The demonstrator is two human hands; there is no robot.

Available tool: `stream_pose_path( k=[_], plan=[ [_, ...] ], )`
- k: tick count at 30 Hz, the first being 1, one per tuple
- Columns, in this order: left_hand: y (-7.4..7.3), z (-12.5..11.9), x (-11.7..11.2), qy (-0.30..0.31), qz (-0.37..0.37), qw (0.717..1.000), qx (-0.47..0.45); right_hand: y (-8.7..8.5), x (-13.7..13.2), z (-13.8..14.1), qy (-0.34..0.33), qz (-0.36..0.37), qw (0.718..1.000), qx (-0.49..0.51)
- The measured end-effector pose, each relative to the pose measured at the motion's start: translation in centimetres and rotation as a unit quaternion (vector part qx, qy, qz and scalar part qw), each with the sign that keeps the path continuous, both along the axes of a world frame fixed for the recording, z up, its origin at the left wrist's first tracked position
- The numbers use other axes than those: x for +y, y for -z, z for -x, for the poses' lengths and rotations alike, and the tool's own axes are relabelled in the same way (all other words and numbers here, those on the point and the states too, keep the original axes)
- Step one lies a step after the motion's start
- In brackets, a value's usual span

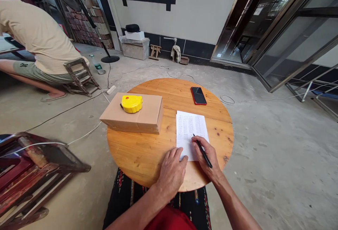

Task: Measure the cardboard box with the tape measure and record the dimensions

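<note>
A sheet of white paper [192, 126] lies on the round wooden table [148, 152], with columns of small handwriting on its upper part that I cannot read. My right hand [207, 154] rests on the sheet's lower right, closed around a black pen [202, 150] whose tip meets the page below the columns. At the paper's lower left edge, my left hand [173, 168] lies flat, fingers stretched out and thumb on the sheet. To the left stands a closed brown cardboard box [148, 117], carrying a yellow tape measure [132, 104].
A red-edged phone [198, 95] lies at the table's far right. Another person [39, 36] sits bent over on a low wooden chair [81, 76] at left. Dark wooden furniture [39, 173] stands nearer. Cables and a power strip [111, 89] cross the floor beside a bottle [97, 65].
</note>
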State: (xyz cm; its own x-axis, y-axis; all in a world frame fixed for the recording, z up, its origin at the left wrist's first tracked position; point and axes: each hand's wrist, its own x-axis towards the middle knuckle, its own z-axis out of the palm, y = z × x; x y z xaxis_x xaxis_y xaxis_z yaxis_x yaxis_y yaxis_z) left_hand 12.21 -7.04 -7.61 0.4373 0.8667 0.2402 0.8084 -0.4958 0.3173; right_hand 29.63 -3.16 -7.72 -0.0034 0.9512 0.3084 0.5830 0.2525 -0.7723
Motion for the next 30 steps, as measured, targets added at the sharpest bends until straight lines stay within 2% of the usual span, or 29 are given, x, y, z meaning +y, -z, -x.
stream_pose_path(
  k=[5, 10, 15, 18, 21, 24, 26, 28, 30],
  plan=[
    [0.9, 0.6, 0.3, -0.003, -0.024, 0.999, -0.03, -1.2, -0.7, -5.0, 0.089, -0.009, 0.992, -0.091],
    [1.1, 1.3, 0.1, 0.017, -0.037, 0.997, -0.061, -1.4, -2.2, -8.1, 0.045, -0.006, 0.984, -0.171],
    [1.2, 1.6, -0.2, 0.017, -0.039, 0.995, -0.085, -2.1, -2.2, -8.3, 0.13, 0.084, 0.978, -0.142],
    [1.2, 1.5, -0.3, 0.016, -0.04, 0.995, -0.086, -2.7, -1.9, -7.3, 0.117, 0.127, 0.972, -0.157],
    [1.2, 1.4, -0.4, 0.011, -0.041, 0.996, -0.082, -2.5, -1.9, -6.2, 0.106, 0.153, 0.97, -0.154],
    [1.2, 1.3, -0.5, 0.006, -0.044, 0.995, -0.087, -1.5, -1.8, -5.7, 0.109, 0.136, 0.982, -0.079],
    [1.3, 1.3, -0.5, 0.003, -0.049, 0.994, -0.096, -0.9, -1.6, -5.7, 0.116, 0.127, 0.985, 0.023],
    [1.4, 1.3, -0.5, 0.001, -0.05, 0.993, -0.106, -0.8, -1.2, -5.5, 0.123, 0.135, 0.972, 0.149],
    [1.6, 1.4, -0.6, -0.001, -0.049, 0.991, -0.122, -1.2, -0.8, -5.2, 0.135, 0.142, 0.946, 0.259]
  ],
)
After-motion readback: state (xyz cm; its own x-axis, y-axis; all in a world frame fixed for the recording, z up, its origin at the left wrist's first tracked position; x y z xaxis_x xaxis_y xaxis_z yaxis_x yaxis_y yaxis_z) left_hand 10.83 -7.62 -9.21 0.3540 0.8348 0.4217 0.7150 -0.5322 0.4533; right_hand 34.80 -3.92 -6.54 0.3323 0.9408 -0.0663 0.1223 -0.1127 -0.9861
